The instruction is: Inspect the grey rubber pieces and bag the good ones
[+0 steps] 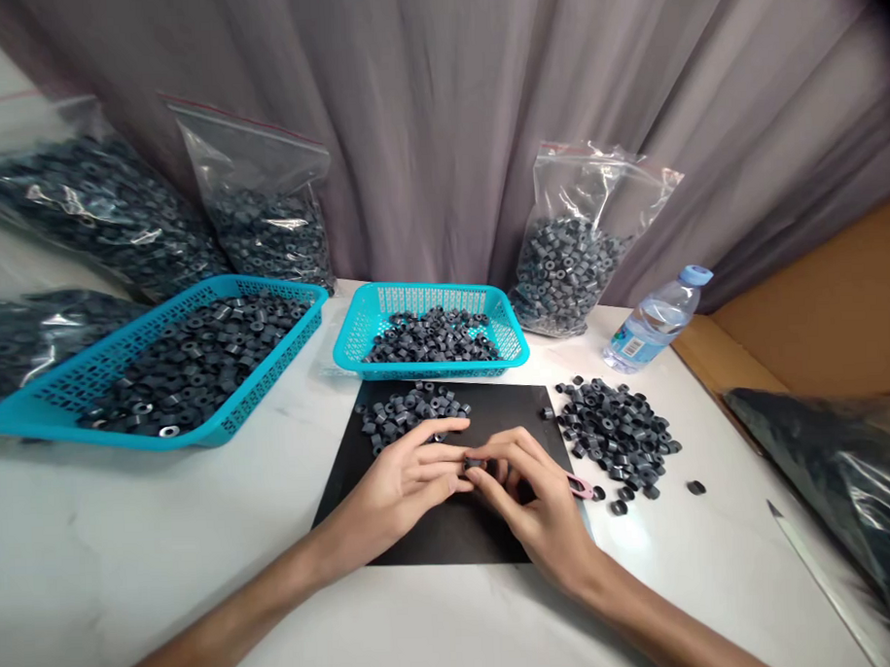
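Observation:
My right hand (542, 495) pinches a small dark grey plastic ring (474, 463) between thumb and forefinger, above a black mat (423, 543). My left hand (413, 479) meets it from the other side, fingers stretched out and forefinger raised, the fingertips right at the ring. A pink-handled tool (580, 486) sticks out behind my right hand; its other end is hidden, and whether the curled fingers grip it cannot be seen. Beyond my left hand, a pile of similar rings (408, 413) lies on the mat. Another loose pile (616, 435) spreads on the table to the right.
Two blue baskets, one in the middle (432, 371) and one at left (200, 434), hold more rings. Zip bags of rings stand behind, including one at right (566, 271). A water bottle (653, 321), a dark plastic-wrapped bundle (829, 466) and a brown cardboard box (830, 301) are at right.

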`<state>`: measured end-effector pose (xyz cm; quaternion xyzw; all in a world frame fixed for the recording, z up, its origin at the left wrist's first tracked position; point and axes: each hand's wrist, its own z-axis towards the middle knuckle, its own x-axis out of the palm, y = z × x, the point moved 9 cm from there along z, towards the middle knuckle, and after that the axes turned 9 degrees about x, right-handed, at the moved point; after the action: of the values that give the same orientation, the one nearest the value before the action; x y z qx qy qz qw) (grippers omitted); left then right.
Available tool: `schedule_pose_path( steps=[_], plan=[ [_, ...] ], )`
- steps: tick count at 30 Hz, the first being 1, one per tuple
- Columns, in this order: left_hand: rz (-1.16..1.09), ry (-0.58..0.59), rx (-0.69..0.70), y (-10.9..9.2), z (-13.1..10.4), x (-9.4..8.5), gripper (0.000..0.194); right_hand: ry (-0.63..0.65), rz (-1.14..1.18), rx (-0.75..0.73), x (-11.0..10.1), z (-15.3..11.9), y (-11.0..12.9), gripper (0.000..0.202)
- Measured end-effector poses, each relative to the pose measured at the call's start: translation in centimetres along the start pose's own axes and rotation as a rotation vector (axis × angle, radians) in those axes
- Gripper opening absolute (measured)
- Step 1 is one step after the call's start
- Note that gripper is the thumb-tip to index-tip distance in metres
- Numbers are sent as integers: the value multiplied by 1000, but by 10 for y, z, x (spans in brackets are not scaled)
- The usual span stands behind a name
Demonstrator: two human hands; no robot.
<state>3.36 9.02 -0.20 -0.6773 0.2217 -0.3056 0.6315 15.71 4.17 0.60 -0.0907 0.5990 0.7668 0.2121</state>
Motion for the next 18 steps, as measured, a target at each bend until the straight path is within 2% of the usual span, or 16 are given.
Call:
schedule_pose_path(
  steps=[3,6,11,13,18],
  plan=[
    [-146,-74,-43,5,0,-2,46,-17,-79,-53,4,-2,3,12],
    [-288,-145,-76,12,0,1,34,-48,-119,-138,5,-7,12,13],
    [-586,-109,-212,27,-3,22,39,-15,-353,-331,16,-18,33,25],
    [-632,-147,-251,33,-5,20,37,-10,-407,-305,18,-17,31,30],
    [-622,-292,-270,40,-7,4,29,-56,-371,-206,10,0,20,31]
  ],
)
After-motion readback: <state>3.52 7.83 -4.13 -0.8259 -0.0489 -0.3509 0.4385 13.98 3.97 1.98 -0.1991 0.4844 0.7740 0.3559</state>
